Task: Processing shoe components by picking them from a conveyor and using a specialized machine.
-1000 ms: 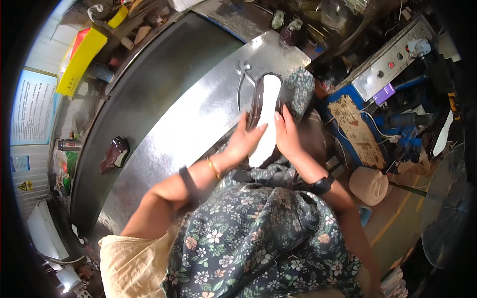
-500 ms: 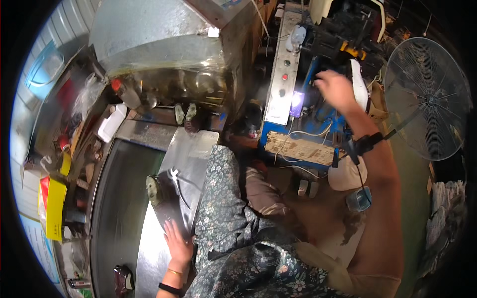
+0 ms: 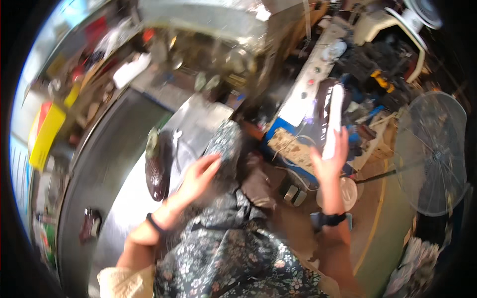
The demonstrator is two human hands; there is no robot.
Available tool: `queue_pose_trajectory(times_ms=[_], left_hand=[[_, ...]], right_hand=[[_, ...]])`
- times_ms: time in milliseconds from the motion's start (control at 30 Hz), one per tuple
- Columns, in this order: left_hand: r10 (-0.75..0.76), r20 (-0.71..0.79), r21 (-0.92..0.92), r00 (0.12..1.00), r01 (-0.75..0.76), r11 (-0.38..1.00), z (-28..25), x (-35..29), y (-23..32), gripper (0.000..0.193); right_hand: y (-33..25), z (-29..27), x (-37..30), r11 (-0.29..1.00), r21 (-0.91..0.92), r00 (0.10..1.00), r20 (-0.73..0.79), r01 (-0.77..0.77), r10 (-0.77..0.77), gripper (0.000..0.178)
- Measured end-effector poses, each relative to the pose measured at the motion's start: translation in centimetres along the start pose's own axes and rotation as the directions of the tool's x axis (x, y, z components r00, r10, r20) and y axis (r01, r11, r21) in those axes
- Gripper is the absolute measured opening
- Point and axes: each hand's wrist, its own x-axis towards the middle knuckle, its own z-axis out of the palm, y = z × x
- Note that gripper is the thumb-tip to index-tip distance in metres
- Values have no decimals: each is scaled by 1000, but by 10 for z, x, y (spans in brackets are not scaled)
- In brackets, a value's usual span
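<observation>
My right hand (image 3: 329,161) grips the near end of a dark brown shoe (image 3: 324,109) with a white sole, held up over a blue machine, thumb on one side and fingers on the other. My left hand (image 3: 201,174) is over my lap by the flowered apron (image 3: 233,248), fingers stretched out and blurred, holding nothing I can see. To its left, a glossy dark brown shoe (image 3: 157,174) with an olive-green top part lies on the metal sheet (image 3: 124,198). Near it is a wrench-like metal tool (image 3: 177,135).
A dark belt (image 3: 94,154) runs along the left, with another brown shoe (image 3: 90,226) on it. A large metal hood (image 3: 213,20) stands ahead. At the right are the panel with buttons (image 3: 310,82) and a caged fan (image 3: 437,154). A yellow box (image 3: 47,136) sits at far left.
My right hand has come back toward me from the machine, now with the white-soled shoe in it. My left hand has lifted from the metal sheet toward my lap. The view has shifted.
</observation>
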Motion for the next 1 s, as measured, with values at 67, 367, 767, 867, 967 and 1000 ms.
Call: queue_pose_trajectory(times_ms=[67, 367, 767, 867, 967, 1000], left_hand=[[63, 1, -255, 998, -61, 965, 22, 38, 9, 63], [-144, -12, -555, 990, 113, 824, -9, 35, -35, 73], [73, -23, -380, 997, -77, 922, -15, 44, -55, 67], [42, -60, -336, 997, -59, 940, -4, 47, -43, 66], [347, -70, 272, 935, -316, 909, 20, 31, 4, 82], [455, 96, 143, 885, -464, 874, 21, 28, 33, 85]], right_hand=[[-57, 25, -41, 969, 243, 997, 57, 30, -46, 76], [-103, 132, -73, 341, 454, 487, 873, -823, 14, 56], [-167, 191, -51, 693, 447, 534, 839, -566, -105, 43], [-146, 188, -46, 121, 393, 384, 919, -912, -94, 36], [-104, 152, -10, -183, 69, 145, 886, -981, -441, 67], [-101, 127, 0, 95, 133, 99, 950, -987, -297, 67]])
